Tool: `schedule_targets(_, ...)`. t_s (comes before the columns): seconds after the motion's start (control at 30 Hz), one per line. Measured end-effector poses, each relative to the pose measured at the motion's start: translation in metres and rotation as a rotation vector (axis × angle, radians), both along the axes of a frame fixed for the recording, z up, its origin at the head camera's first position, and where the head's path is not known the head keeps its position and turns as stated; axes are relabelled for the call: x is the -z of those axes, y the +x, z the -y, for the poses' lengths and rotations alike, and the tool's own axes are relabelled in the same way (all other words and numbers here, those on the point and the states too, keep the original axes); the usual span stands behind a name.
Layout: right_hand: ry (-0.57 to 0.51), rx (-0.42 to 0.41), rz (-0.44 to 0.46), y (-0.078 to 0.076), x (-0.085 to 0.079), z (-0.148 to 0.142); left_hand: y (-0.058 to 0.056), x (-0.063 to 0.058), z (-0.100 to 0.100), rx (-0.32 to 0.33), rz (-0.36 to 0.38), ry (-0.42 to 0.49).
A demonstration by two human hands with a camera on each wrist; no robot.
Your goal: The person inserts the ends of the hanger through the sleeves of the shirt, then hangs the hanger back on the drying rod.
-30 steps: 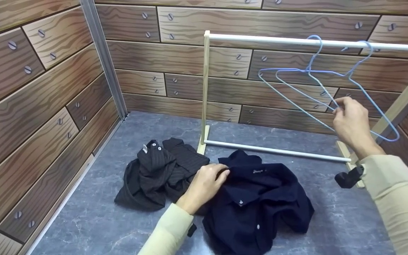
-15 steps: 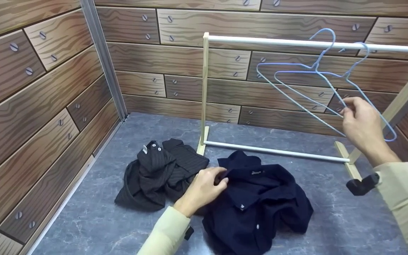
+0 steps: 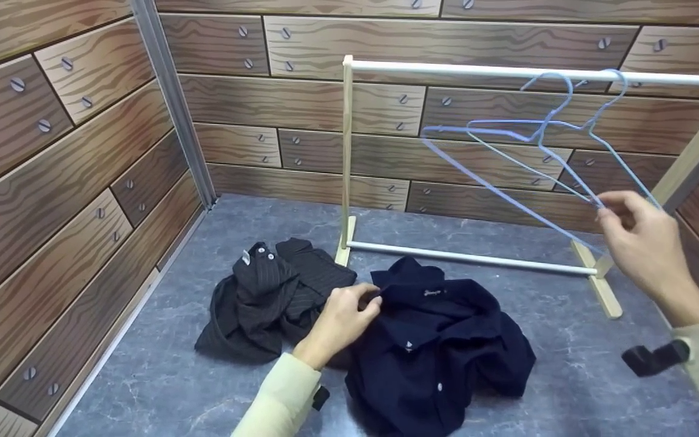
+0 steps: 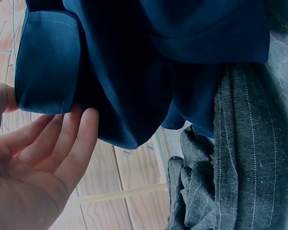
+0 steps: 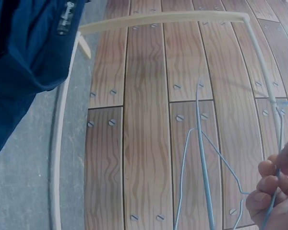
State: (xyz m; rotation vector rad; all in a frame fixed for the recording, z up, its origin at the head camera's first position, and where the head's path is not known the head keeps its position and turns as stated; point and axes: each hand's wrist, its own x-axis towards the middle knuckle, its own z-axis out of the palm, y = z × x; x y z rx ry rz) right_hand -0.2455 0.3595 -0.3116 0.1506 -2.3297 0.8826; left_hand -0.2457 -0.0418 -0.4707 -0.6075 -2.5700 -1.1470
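Observation:
A navy shirt (image 3: 410, 376) lies crumpled on the table, its collar toward the rack. My left hand (image 3: 340, 318) pinches the collar's left side. In the left wrist view the collar tip (image 4: 48, 62) is between thumb and fingers. My right hand (image 3: 647, 249) grips one sloping side of a blue wire hanger (image 3: 483, 181), whose hook is in front of the rack's top rod. A second blue hanger (image 3: 507, 122) hangs behind it from the rod. The right wrist view shows fingers and thumb curled round the hanger wire (image 5: 278, 172).
A dark pinstriped garment (image 3: 252, 315) with white buttons lies bunched left of the shirt. The rack has a white top rod (image 3: 446, 68), a wooden post (image 3: 347, 152) and a low white bar (image 3: 477, 259). Wood-patterned walls (image 3: 70, 200) enclose the grey table (image 3: 161, 388).
My right hand has lifted the front hanger's hook off the rod and brought the hanger down and toward me. The left hand stays at the collar.

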Motion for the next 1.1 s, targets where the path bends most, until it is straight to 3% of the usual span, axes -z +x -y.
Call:
schedule_targets(0.27,0.005,-0.147,-0.081,0.015,0.012,-0.005,-0.005,-0.004,0.000,-0.031,0.037,0.059)
schedule_targets(0.57,0.045,-0.220,-0.052,0.035,0.018,-0.009,-0.012,-0.006,0.002,-0.089,0.042,0.077)
schedule_targets(0.87,0.132,-0.309,-0.036,0.040,0.029,-0.020,-0.016,-0.003,0.005,-0.122,0.052,0.086)
schedule_targets(1.1,0.180,-0.383,-0.004,0.043,0.037,-0.020,-0.015,-0.012,0.002,-0.121,0.008,0.081)
